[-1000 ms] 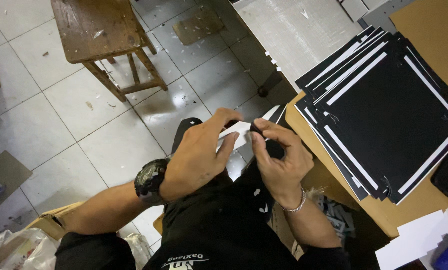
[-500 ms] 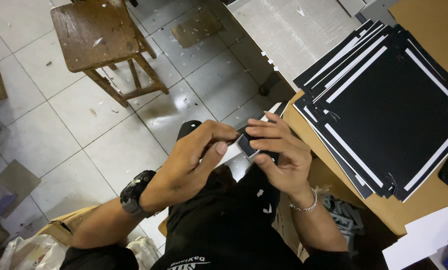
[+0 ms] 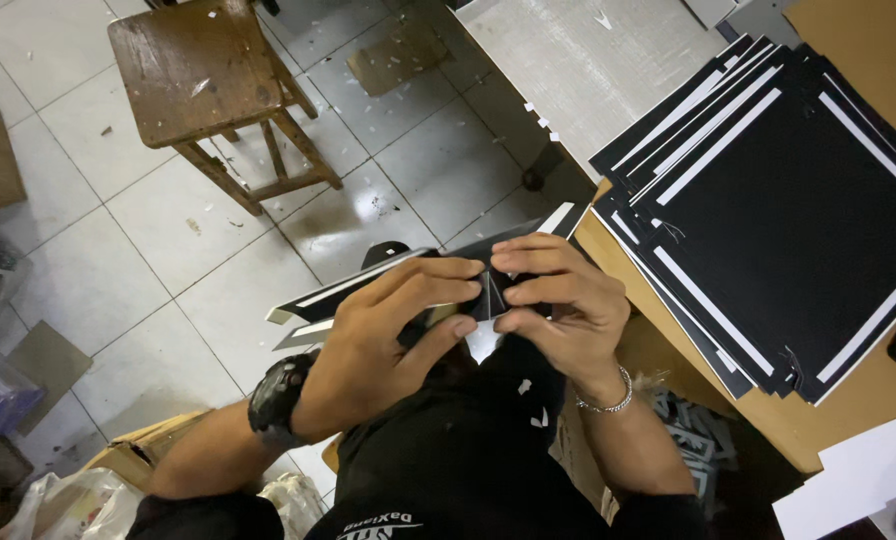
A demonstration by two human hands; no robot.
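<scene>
Black card sheet (image 3: 388,285) with white strips is pinched above the lap by left hand (image 3: 383,345) and right hand (image 3: 558,300). A corner fold seems underway; firm creasing is called for next, beside the black stack (image 3: 798,200)

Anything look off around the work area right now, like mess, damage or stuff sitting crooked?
Yes. Small white paper scraps litter the tiled floor and the wooden stool. The stack of black sheets on the table is fanned out unevenly, with corners jutting over the edge. Both hands, left hand and right hand, pinch a folded black sheet; no damage shows.
</scene>
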